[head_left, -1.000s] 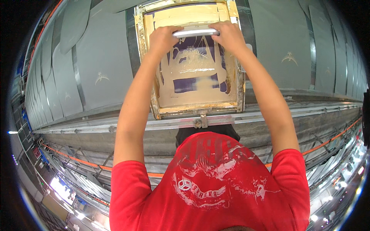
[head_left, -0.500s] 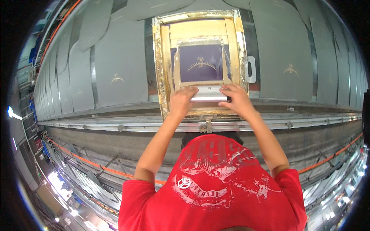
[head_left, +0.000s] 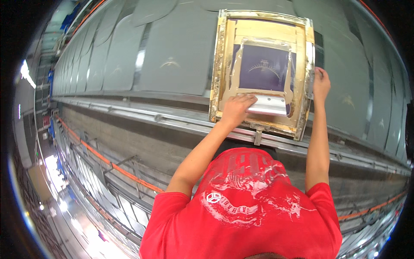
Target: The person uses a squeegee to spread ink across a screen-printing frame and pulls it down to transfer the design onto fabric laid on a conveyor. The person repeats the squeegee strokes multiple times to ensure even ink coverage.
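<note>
A silver squeegee (head_left: 271,105) lies across the lower part of a screen-printing frame (head_left: 217,60), gripped at its left end by my left hand (head_left: 238,105). The purple stencil window (head_left: 265,77) shows a pale spiky arc and has tan ink around it. At the frame's right edge my right hand (head_left: 321,83) is closed on the side handle (head_left: 314,87), mostly hidden by the fingers.
Rows of grey fabric pieces (head_left: 172,73), some with small pale prints, lie along the long table. A metal rail (head_left: 151,115) runs along its near edge, with an orange bar (head_left: 101,157) and racking below.
The squeegee came from the top of the screen to the bottom, baring the stencil. My right hand left it for the side handle. The screen now appears further right and the view is angled.
</note>
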{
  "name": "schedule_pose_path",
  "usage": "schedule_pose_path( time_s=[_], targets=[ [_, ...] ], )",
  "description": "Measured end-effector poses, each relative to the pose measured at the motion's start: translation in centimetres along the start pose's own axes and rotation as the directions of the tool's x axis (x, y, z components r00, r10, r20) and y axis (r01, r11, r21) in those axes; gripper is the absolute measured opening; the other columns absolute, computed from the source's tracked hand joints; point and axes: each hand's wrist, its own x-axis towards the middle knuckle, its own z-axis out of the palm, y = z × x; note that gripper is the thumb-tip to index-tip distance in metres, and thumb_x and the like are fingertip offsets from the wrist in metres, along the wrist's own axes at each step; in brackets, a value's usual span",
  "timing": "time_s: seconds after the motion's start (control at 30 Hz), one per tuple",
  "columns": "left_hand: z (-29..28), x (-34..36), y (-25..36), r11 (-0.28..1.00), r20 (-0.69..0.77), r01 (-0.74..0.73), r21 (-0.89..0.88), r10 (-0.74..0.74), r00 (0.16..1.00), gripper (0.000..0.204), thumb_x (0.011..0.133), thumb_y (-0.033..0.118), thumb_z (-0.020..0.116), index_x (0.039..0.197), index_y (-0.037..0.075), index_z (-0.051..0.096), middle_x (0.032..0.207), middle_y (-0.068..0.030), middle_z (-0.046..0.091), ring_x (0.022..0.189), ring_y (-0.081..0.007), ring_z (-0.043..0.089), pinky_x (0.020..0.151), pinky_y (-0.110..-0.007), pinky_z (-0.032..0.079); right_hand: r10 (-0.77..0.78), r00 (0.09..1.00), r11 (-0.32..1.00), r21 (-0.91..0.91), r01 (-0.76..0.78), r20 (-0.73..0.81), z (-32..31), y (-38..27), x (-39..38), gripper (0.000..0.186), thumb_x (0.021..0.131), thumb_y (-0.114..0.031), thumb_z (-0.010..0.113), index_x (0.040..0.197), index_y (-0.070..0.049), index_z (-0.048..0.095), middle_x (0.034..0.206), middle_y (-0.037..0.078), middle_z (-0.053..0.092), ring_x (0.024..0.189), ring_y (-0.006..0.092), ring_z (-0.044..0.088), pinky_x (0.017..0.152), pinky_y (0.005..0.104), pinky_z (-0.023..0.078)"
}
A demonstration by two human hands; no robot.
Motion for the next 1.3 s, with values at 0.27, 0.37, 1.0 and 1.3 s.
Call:
schedule_pose_path(
  time_s=[0.27, 0.37, 1.0, 1.3],
  targets=[
    [1.6, -0.9, 2.2, 0.994, 0.021, 0.103, 0.041, -0.104, 0.994, 0.052, 0.07, 0.003, 0.073, 0.121, 0.015, 0.07, 0.129, -0.003, 0.069, 0.122, -0.0243, 0.062, 0.094, -0.041, 0.049, -0.039, 0.999, 0.984, 0.176, 0.037, 0.013, 1.9, 4.2, -1.7, 0.028, 0.1, -0.031, 0.06, 0.11, -0.007, 0.07, 0.084, 0.01, 0.069, 0.075, 0.0178, 0.06, 0.072, 0.0337, 0.048],
    [1.3, -1.2, 2.3, 0.992, 0.039, 0.109, 0.057, -0.111, 0.993, 0.054, 0.07, 0.002, 0.073, 0.122, 0.014, 0.07, 0.131, -0.0029, 0.067, 0.124, -0.0244, 0.061, 0.094, -0.041, 0.049, 0.016, 0.998, 0.984, 0.179, -0.027, 0.065, 1.2, 2.8, -2.4, 0.026, 0.101, -0.029, 0.06, 0.11, -0.006, 0.07, 0.077, 0.007, 0.064, 0.069, 0.0147, 0.054, 0.066, 0.0322, 0.045],
    [-0.9, -5.6, 3.0, 0.998, 0.104, 0.023, 0.066, -0.03, 0.994, 0.061, 0.064, 0.002, 0.077, 0.122, 0.018, 0.071, 0.132, -0.0013, 0.068, 0.123, -0.0249, 0.063, 0.09, -0.04, 0.049, 0.105, 0.99, 0.994, -0.005, -0.105, 0.099, 0.6, 2.5, -1.9, 0.024, 0.1, -0.026, 0.059, 0.109, -0.008, 0.072, 0.069, 0.009, 0.059, 0.062, 0.0162, 0.05, 0.063, 0.0339, 0.044],
    [0.1, 6.7, -2.8, 0.982, 0.032, 0.01, 0.187, -0.016, 0.999, 0.056, 0.07, 0.005, 0.076, 0.123, 0.023, 0.072, 0.12, -0.005, 0.072, 0.109, -0.0248, 0.069, 0.088, -0.039, 0.054, -0.38, 0.854, 0.71, -0.48, 0.515, 0.355, -2.2, 0.6, 0.4, 0.037, 0.094, -0.037, 0.068, 0.121, -0.012, 0.072, 0.114, 0.01, 0.063, 0.099, 0.0276, 0.058, 0.087, 0.0414, 0.049]
  ],
)
